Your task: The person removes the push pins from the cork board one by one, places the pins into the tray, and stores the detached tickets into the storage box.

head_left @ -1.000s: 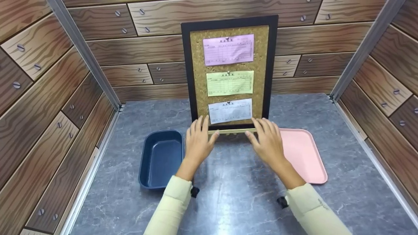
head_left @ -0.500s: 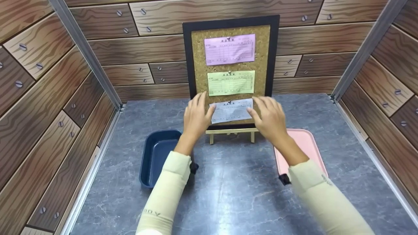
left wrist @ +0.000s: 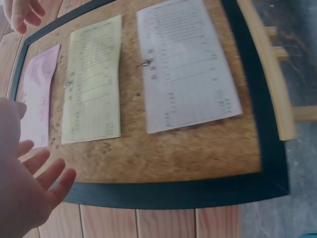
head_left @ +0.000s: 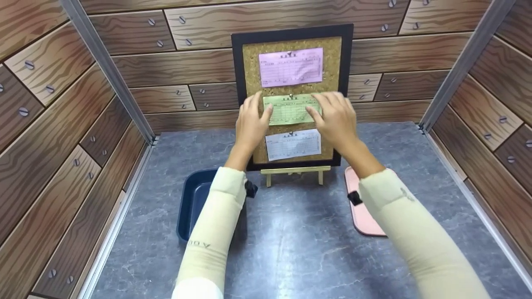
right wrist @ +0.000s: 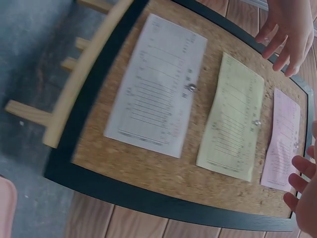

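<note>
A black-framed corkboard (head_left: pixel 253 149) leans upright on a small wooden easel (head_left: pixel 296 170). Pinned down its middle are a pink paper form (head_left: pixel 291 68), a yellow-green form (head_left: pixel 289 112) and a pale bluish-white form (head_left: pixel 293 145). A metal pushpin (right wrist: pixel 256 123) goes through the top of the yellow-green form. My left hand (head_left: pixel 252 122) is raised at the board's left side, fingers spread and relaxed, holding nothing. Opposite it, my right hand (head_left: pixel 337 118) hovers at the right side, its fingers overlapping the yellow-green form's right edge in the head view. Nothing is between its fingers either.
To the left on the grey marbled table (head_left: pixel 286 249) sits a dark blue tray (head_left: pixel 187 199), partly behind my left sleeve. A flat pink tray (head_left: pixel 365 220) lies at the right, mostly under my right forearm. Wood-patterned walls (head_left: pixel 199 66) enclose the back and sides.
Both hands have risen together along the board's sides, from its bottom edge past the bluish-white form to the yellow-green one. The forms and trays stay in place.
</note>
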A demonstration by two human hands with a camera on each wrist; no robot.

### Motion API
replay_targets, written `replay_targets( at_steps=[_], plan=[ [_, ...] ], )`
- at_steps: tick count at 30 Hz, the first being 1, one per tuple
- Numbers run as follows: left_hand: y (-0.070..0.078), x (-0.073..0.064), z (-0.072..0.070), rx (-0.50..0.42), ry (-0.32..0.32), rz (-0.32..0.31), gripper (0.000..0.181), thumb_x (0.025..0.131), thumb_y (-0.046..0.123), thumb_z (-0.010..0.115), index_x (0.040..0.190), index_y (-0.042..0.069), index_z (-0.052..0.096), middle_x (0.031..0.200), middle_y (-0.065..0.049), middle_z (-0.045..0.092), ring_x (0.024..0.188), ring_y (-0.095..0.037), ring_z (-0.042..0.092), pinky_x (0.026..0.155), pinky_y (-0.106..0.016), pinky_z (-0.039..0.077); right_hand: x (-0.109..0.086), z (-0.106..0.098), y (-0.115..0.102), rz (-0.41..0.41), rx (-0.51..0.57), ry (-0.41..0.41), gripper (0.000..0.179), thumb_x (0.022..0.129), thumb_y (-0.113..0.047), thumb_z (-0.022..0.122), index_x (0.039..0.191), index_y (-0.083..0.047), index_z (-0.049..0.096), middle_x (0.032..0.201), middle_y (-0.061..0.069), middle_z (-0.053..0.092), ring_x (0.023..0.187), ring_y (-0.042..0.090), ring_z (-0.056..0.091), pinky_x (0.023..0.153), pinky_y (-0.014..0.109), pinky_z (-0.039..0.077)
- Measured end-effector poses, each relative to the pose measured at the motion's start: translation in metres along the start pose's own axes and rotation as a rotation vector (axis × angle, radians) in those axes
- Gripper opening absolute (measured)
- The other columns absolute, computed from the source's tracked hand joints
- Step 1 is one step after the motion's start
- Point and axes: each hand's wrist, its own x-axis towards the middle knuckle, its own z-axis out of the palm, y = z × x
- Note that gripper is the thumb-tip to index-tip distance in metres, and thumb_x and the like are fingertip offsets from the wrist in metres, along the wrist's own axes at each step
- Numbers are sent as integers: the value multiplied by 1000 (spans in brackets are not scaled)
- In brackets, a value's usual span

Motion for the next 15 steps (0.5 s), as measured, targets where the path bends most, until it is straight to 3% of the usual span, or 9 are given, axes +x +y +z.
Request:
replay_targets(
  at_steps=[9, 15],
  plan=[
    [8, 28, -8, -67, 28, -65, 54, 103, 42, 52, 151, 17, 45, 152, -7, 48, 139, -24, 46, 113, -41, 40, 37, 1, -5, -8, 8, 35, 37, 99, -32, 63, 125, -6, 68, 118, 11, 70, 113, 30, 59, 98, 43, 47],
    [12, 40, -9, -107, 43, -55, 52, 103, 37, 54, 149, 14, 48, 148, -10, 50, 137, -26, 47, 114, -39, 39, 61, 7, -5, 1, -8, 32, 34, 99, -31, 63, 123, -8, 69, 116, 9, 71, 109, 28, 60, 93, 42, 50]
  ],
)
